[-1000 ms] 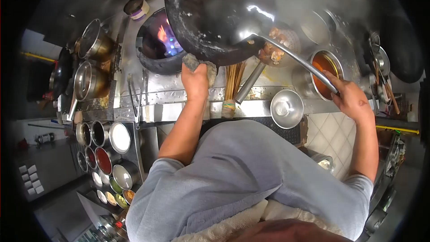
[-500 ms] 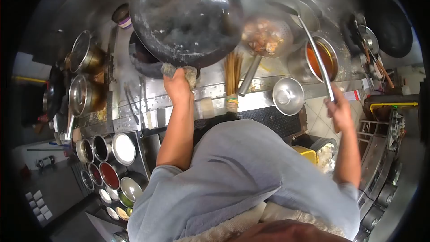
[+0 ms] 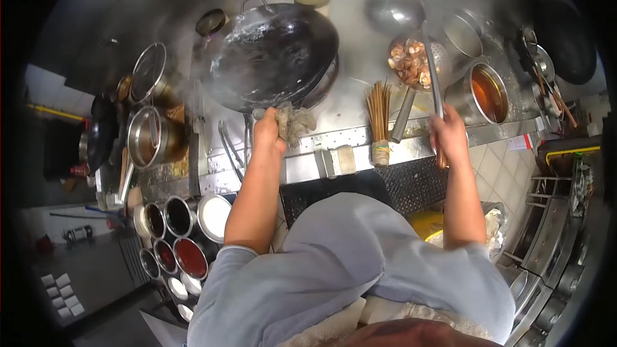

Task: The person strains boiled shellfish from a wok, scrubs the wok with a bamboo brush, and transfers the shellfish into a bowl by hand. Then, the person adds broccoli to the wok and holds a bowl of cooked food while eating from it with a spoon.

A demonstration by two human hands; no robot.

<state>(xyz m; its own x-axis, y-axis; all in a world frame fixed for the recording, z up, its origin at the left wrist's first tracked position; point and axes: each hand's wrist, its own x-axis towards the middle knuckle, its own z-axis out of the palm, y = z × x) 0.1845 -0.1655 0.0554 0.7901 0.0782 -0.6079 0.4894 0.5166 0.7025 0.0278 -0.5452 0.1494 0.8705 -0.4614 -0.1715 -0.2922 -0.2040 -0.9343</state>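
My left hand [image 3: 268, 133] is closed on a bunched grey cloth [image 3: 297, 123] at the near rim of a large dark wok [image 3: 273, 58]. The wok is tilted and steaming over the stove; whether it touches the burner I cannot tell. My right hand [image 3: 450, 135] grips the long metal handle of a ladle [image 3: 409, 10], whose bowl reaches far over the counter. Beneath that handle sits a perforated skimmer [image 3: 403, 114] with browned food pieces [image 3: 410, 63] in it. To its left stands a bamboo wok brush [image 3: 379, 112].
A steel pot of orange-red liquid [image 3: 488, 93] stands right of the skimmer. Lidded pots [image 3: 151, 135] are on the left, with several seasoning containers [image 3: 191, 257] below them. Tongs [image 3: 229, 144] lie near the counter edge [image 3: 295, 168]. A yellow bin [image 3: 425, 223] is beneath.
The wok has come down and away from me, showing more of its near side and the burner. My right hand has moved left with the ladle. A steel bowl at the counter edge no longer shows.
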